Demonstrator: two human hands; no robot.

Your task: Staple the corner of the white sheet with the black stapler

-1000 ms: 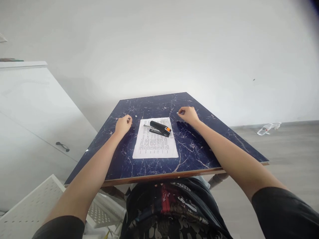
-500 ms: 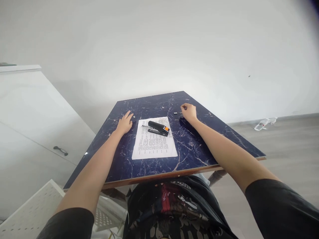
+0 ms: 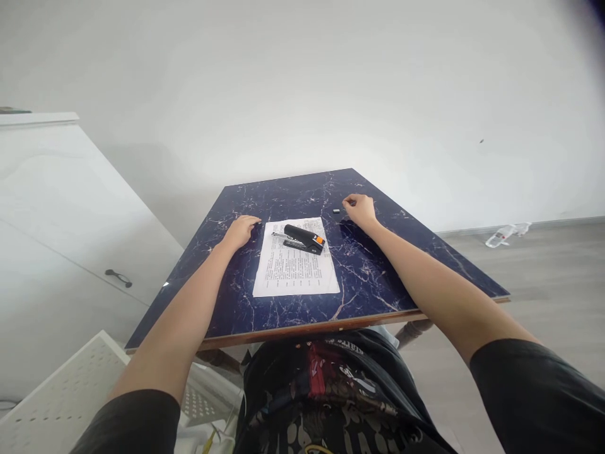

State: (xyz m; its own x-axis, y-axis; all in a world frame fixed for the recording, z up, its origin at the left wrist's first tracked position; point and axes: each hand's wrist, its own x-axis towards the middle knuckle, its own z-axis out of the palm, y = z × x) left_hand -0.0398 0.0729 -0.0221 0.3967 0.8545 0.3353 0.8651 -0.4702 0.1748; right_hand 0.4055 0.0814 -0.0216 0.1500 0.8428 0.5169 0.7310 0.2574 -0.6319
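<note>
My left hand (image 3: 241,231) rests on the table just left of the printed paper (image 3: 297,277), fingers drawn together and curled down at the tips; whatever they close on is hidden. On the upper part of the paper lies a black stapler (image 3: 305,238) with an orange patch, its jaws spread and a metal tray sticking out to the left. My right hand (image 3: 360,209) is closed in a pinch on the table right of the paper, and I cannot make out what is in it. A tiny metallic strip, possibly staples (image 3: 336,211), lies just left of those fingertips.
The dark blue marbled table (image 3: 283,318) stands against a white wall. To the left is a white cabinet with a black handle (image 3: 118,277), and below it a perforated white chair (image 3: 61,391). A white power strip (image 3: 503,236) lies on the floor at right.
My left hand has gone from spread fingers to fingers drawn together, shifting right over a small pale piece that is now hidden. The right hand keeps its pinch. The view has shifted slightly.
</note>
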